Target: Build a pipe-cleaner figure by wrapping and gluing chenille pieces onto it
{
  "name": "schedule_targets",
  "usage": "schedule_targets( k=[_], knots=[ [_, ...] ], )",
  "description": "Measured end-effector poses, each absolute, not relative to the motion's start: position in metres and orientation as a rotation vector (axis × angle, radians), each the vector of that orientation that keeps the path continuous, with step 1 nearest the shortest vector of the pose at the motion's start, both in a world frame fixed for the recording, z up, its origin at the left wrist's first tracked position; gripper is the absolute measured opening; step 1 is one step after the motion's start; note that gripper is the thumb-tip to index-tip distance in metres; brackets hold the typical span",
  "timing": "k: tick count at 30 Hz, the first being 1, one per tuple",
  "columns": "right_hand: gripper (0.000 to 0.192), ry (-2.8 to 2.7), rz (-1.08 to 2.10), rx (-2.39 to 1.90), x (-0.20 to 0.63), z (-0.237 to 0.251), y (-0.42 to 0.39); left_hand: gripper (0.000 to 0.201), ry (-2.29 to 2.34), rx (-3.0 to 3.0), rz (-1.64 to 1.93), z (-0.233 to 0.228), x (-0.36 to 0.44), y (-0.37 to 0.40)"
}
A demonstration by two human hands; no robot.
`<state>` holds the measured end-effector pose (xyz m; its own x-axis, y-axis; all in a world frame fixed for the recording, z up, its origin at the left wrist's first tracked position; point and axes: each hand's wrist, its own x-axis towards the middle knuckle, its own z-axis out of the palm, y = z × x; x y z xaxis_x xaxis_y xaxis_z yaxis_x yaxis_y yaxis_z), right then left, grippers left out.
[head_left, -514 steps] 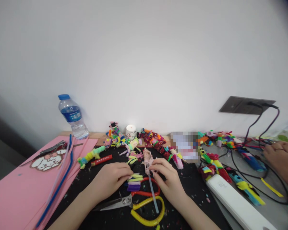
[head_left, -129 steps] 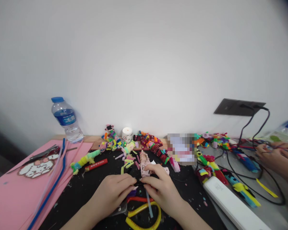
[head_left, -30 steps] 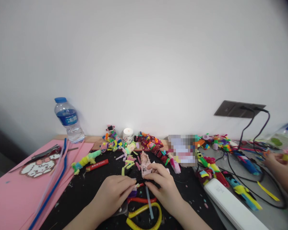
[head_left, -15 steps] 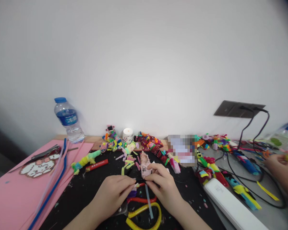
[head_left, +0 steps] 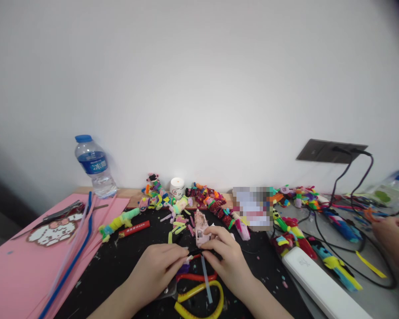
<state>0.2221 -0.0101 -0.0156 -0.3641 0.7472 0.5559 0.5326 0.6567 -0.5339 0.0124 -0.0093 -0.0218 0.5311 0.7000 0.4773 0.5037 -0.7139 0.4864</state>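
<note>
My left hand (head_left: 162, 266) and my right hand (head_left: 228, 257) face each other over the black work surface, fingers pinched. Between their fingertips stretches a thin black strip (head_left: 195, 252), whose material I cannot make out. Just beyond my right fingers lies a pale pink object (head_left: 201, 230) with brownish stains, partly covered by that hand. Below the fingertips are a translucent stick (head_left: 206, 280), a curved red piece (head_left: 199, 278) and a looped yellow piece (head_left: 219, 305). Something purple (head_left: 183, 268) shows beside my left fingers.
Short fuzzy cuttings (head_left: 178, 228) and a red packet (head_left: 134, 229) lie ahead. Colourful fuzzy figures (head_left: 216, 208) line the wall near a paper cup (head_left: 177, 188). Left are a water bottle (head_left: 95, 166) and pink sheets (head_left: 6, 274); right, a white case (head_left: 319, 283), cables and another person's hand (head_left: 390, 237).
My hands and the black strip have barely moved. At the far right, the other person's hand has shifted slightly to the right.
</note>
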Motion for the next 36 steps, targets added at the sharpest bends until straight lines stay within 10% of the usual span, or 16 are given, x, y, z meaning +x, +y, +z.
schedule_targets(
  k=[36],
  knots=[
    [0.017, -2.132, 0.412, -0.944, 0.2217, -0.0188, -0.0108, 0.021, 0.98, 2.573, 0.901, -0.0195, 0.0092, -0.0064]
  ],
)
